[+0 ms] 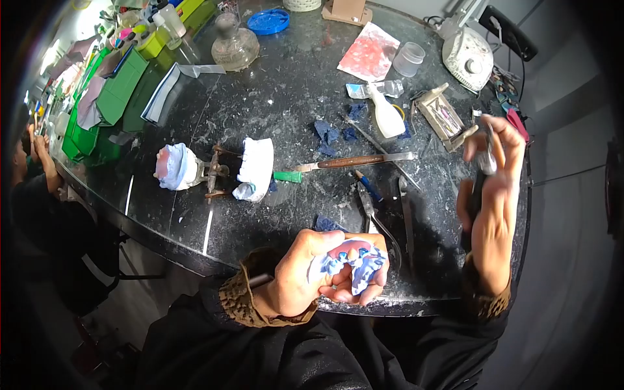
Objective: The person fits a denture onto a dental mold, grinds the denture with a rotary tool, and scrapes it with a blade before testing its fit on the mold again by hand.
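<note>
Near the front edge of the table, my left hand point(296, 276) is closed around a dental piece point(354, 260) with a pink base, tooth-like parts and blue and white material. My right hand point(494, 201) is raised at the right, its fingers wrapped around a dark-handled tool with a silvery metal end point(485, 162); motion blurs its exact kind. Left of centre stands a hinged metal articulator point(213, 170). A white plaster cast point(257, 162) is on its right side, and a blue-white cast with some pink point(175, 167) is on its left.
Between my hands lie pliers point(367, 205), a dark slim tool point(406, 221) and a blue-handled tool point(369, 186). Farther back are a wooden-handled spatula point(354, 161), a white bottle point(386, 117), a metal frame point(443, 117) and a glass burner point(234, 49). Another person's hands point(40, 143) are at far left.
</note>
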{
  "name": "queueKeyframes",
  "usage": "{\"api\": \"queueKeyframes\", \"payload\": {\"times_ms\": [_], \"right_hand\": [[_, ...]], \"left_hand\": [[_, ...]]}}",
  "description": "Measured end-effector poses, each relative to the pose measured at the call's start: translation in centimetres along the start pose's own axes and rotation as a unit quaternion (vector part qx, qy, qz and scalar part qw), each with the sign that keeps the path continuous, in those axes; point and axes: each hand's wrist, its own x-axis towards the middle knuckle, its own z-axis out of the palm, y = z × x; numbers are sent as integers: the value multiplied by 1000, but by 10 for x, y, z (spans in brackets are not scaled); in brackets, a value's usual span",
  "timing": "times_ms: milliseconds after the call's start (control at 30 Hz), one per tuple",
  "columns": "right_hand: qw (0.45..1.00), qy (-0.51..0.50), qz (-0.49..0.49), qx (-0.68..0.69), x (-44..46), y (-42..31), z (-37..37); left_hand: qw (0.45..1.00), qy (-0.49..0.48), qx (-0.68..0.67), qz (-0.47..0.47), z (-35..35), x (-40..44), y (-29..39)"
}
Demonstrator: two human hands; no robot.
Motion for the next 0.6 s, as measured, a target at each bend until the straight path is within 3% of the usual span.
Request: {"api": "queueKeyframes", "payload": {"times_ms": [67, 133, 200, 300, 367, 433, 467, 600], "right_hand": [[998, 52, 9, -46, 21, -4, 3], [978, 68, 18, -195, 47, 11, -9], [950, 78, -33, -302, 69, 32, -17], [917, 103, -54, -383, 87, 43, -16], [886, 118, -97, -439, 98, 53, -14], [863, 119, -116, -478, 104, 61, -7], [848, 118, -125, -501, 107, 65, -4], [821, 87, -151, -545, 106, 84, 11]], "left_hand": [[999, 19, 28, -30, 2, 0, 4], [996, 39, 61, -43, 8, 0, 11], [997, 49, 54, -34, 9, 1, 9], [998, 45, 42, -21, 3, 1, 7], [1000, -23, 5, 3, -3, 0, 4], [1000, -9, 1, 0, -4, 0, 4], [998, 43, 23, -26, 2, 1, 8], [998, 36, 6, -42, 3, -1, 12]]}}
